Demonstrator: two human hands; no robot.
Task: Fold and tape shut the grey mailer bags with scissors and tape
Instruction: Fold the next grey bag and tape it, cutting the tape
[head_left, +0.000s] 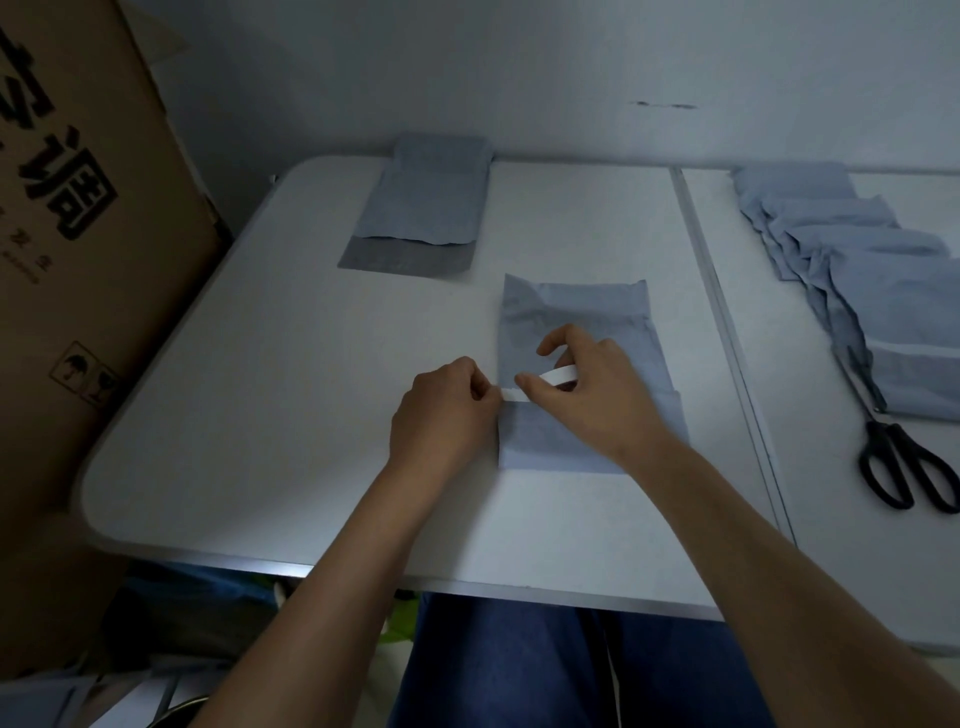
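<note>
Both hands' (441, 410) (587, 384) grip on white strip (558, 375) across mailer bag (574, 312).

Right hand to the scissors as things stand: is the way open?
Probably yes, but not right away. The scissors lie uncovered on the table to its right, nothing between. But the right hand pinches the white strip and must let go first.

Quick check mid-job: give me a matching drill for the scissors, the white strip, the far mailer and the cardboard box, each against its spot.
1 scissors
2 white strip
3 far mailer
4 cardboard box

A left of the table
B pinched between left hand and right hand
C table's right side, by the mailer stack
D table's far edge

Pairs: 1-C, 2-B, 3-D, 4-A
</note>
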